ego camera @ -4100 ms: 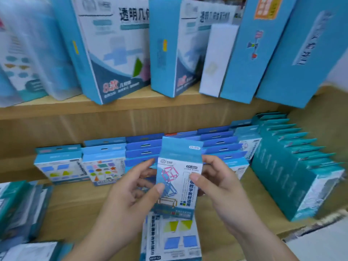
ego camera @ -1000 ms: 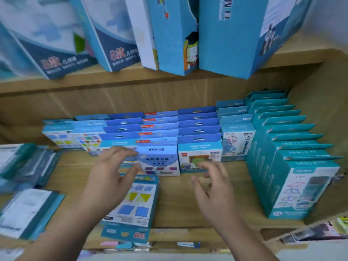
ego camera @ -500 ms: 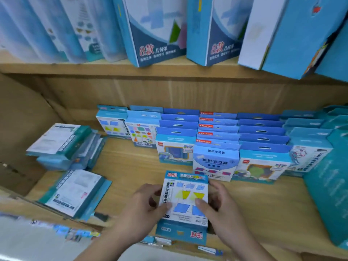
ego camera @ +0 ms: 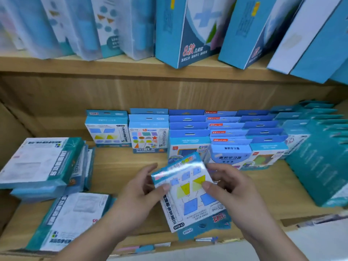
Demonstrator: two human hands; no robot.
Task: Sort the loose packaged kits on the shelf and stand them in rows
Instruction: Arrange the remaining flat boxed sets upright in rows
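I hold a flat kit pack (ego camera: 190,196) printed with blue and yellow shapes, upside down and tilted, above the front of the wooden shelf (ego camera: 120,166). My left hand (ego camera: 137,193) grips its left edge, thumb on its face. My right hand (ego camera: 235,191) grips its right edge. Behind it, kits stand upright in rows (ego camera: 224,129) along the shelf's back. A matching blue-and-yellow shapes kit (ego camera: 107,131) heads the leftmost row, beside a coloured-shapes kit (ego camera: 147,138).
Loose teal-edged kits lie flat at the left: a stack (ego camera: 41,164) and one nearer pack (ego camera: 73,219). A long teal row (ego camera: 320,157) fills the right side. Tall blue boxes (ego camera: 190,31) lean on the upper shelf, overhanging.
Both hands lifted the shapes kit off the shelf's front and tilted it; half a second ago it lay flat under my fingers. The view shifted left and closer.
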